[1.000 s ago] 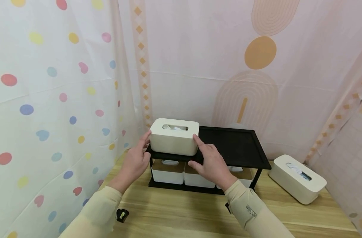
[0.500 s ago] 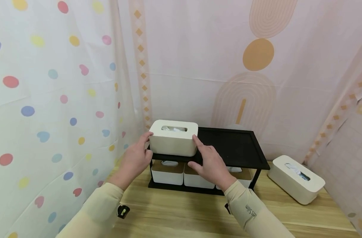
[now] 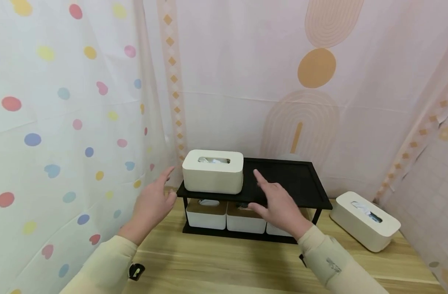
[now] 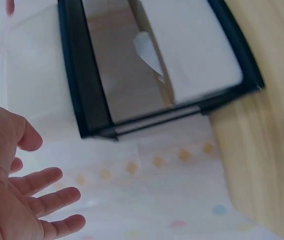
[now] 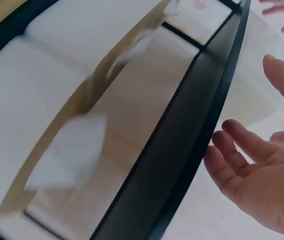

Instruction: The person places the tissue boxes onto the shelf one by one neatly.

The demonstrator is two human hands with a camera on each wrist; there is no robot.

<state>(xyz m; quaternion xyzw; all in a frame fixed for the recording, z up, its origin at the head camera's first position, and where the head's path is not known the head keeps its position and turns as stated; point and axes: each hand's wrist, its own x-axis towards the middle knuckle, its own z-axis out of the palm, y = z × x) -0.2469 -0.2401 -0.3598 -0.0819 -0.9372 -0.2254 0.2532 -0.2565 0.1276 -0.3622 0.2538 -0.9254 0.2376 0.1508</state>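
Note:
In the head view a cream tissue box (image 3: 213,181), with tissue showing in its top slot, stands at the left end of the black two-tier rack's (image 3: 290,179) upper shelf. Left of the box, apart from it, my left hand (image 3: 152,206) has its fingers extended and holds nothing. On the other side my right hand (image 3: 279,204) hovers before the rack's front edge, fingers spread, away from the box. White tissue boxes with brown tops (image 3: 207,216) line the lower tier. Both wrist views show bare palms and loose fingers beside the rack.
A second cream tissue box (image 3: 365,222) sits on the wooden table (image 3: 209,265) to the right of the rack. A dotted curtain (image 3: 69,143) hangs at the left, and a pale patterned curtain (image 3: 224,81) hangs behind the rack.
Both hands have come off the tissue box on the upper shelf. My left hand moved left, my right hand right. The box stays on the shelf.

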